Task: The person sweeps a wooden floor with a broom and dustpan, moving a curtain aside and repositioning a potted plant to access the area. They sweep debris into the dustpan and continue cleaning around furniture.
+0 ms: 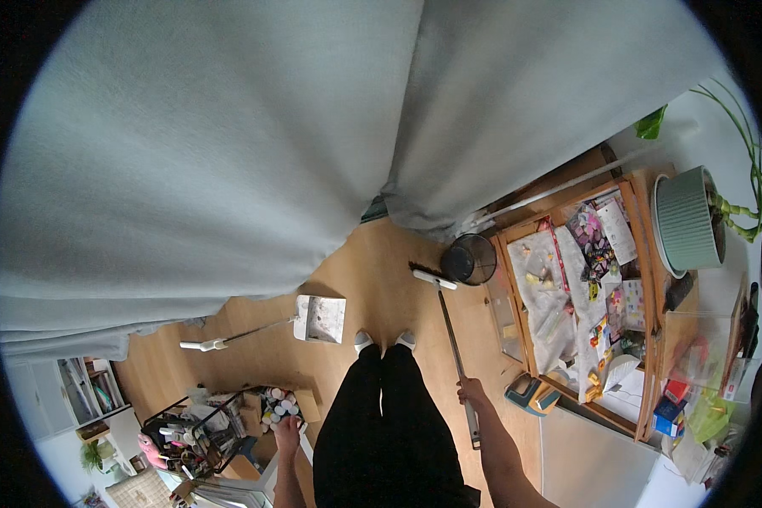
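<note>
My right hand is closed around the long handle of a broom. The broom's white head with dark bristles rests on the wooden floor, close to a black mesh wastebasket. At the lower left, my left hand is held beside a cardboard box of small containers; whether its fingers hold anything cannot be told. A white long-handled dustpan lies on the floor left of my feet, with dirt marks in its pan and its handle pointing left.
Grey curtains hang down to the floor ahead. To the right stands a wooden cabinet with cluttered contents and a green plant pot on top. A black wire basket full of items is at the lower left.
</note>
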Demonstrator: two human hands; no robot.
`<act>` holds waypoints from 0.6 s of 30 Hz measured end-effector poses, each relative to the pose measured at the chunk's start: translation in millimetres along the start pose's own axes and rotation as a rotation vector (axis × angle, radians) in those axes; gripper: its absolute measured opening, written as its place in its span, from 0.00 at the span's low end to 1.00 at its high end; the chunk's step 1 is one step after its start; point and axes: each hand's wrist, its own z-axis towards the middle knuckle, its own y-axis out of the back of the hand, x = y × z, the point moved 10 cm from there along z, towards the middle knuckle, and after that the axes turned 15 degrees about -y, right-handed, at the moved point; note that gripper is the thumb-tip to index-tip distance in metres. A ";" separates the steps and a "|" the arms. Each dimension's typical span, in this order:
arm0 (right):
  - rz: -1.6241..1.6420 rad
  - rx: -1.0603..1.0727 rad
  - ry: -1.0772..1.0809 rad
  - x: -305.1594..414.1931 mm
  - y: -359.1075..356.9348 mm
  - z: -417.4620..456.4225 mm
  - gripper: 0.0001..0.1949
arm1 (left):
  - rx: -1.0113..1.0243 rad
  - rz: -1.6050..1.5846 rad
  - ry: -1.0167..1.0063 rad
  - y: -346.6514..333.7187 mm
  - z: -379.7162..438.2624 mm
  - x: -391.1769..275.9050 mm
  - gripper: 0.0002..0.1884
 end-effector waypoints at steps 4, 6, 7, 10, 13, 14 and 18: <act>0.004 0.013 0.000 16.1 -31.7 -1.6 0.19 | 0.024 0.027 0.022 -2.8 -3.0 3.3 0.18; -0.043 0.026 0.023 28.9 -47.6 3.5 0.19 | 0.059 0.039 0.002 -5.0 0.4 1.0 0.18; -0.131 -0.015 0.048 37.5 -53.3 7.9 0.19 | 0.074 0.047 0.018 -5.6 2.8 3.5 0.17; -0.385 -0.144 0.190 85.0 -80.8 10.9 0.19 | 0.077 0.034 0.090 7.6 4.2 -2.9 0.16; -0.540 -0.180 0.283 134.6 -104.0 43.3 0.21 | -0.109 0.361 0.107 61.0 22.4 -9.9 0.15; -0.565 -0.202 0.291 149.8 -106.9 51.5 0.21 | -0.203 0.313 -0.032 82.7 34.8 -20.8 0.16; -0.630 -0.265 0.300 199.4 -130.6 67.1 0.23 | -0.547 0.855 -0.408 171.6 66.7 -56.6 0.32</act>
